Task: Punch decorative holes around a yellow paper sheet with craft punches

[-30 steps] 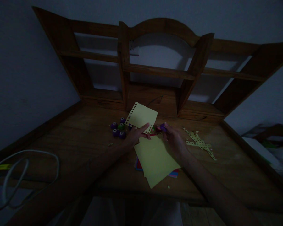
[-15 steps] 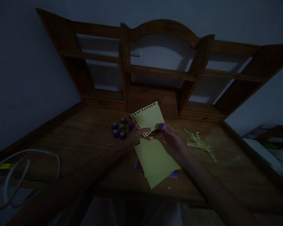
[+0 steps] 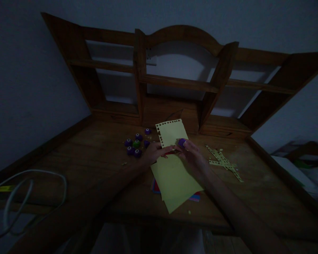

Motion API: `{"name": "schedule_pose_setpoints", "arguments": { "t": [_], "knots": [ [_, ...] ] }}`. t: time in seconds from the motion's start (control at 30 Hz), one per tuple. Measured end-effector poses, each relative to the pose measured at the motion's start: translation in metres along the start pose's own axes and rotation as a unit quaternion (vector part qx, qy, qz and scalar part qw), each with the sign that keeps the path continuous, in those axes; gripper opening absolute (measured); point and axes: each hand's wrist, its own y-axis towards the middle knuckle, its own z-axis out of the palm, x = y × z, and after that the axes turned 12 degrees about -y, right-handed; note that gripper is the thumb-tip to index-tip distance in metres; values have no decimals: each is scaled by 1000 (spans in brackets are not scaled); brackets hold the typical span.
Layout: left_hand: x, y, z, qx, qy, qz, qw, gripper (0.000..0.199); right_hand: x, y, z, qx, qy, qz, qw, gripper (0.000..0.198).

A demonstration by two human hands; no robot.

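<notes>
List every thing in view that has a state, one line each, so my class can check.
Left hand: closed on the punched sheet.
Right hand: closed around a purple punch.
Punched sheet: held, holes along two edges.
Yellow sheets: overlapping, on coloured paper.
Paper strips: punched, crossing.
Green punch: resting among purple ones.
White cable: looped.

Shelf unit [image 3: 180,82] stands across upper frame, at back of table [image 3: 108,139]. Sheet [image 3: 172,132] sits frame centre in left grip [image 3: 154,153]; right grip [image 3: 194,157] has a punch [image 3: 182,143] over the sheet's lower-right corner. Paper stack [image 3: 177,183] lies below, lower centre. Punch cluster [image 3: 136,143] is left of centre, crossed paper strips [image 3: 224,163] right of centre. Cable [image 3: 39,170] loops at lower left.
</notes>
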Motion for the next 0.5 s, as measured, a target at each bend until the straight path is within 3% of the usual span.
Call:
{"name": "schedule_pose_setpoints", "arguments": {
  "t": [0.3,0.5],
  "knots": [
    [-5,-2,1,-30,-25,28,999,39,-1,1,0,-12,16,8,1000,21],
    [-3,-1,-1,-70,14,51,996,33,-3,2,-2,-29,-6,-8,1000,22]
  ]
}}
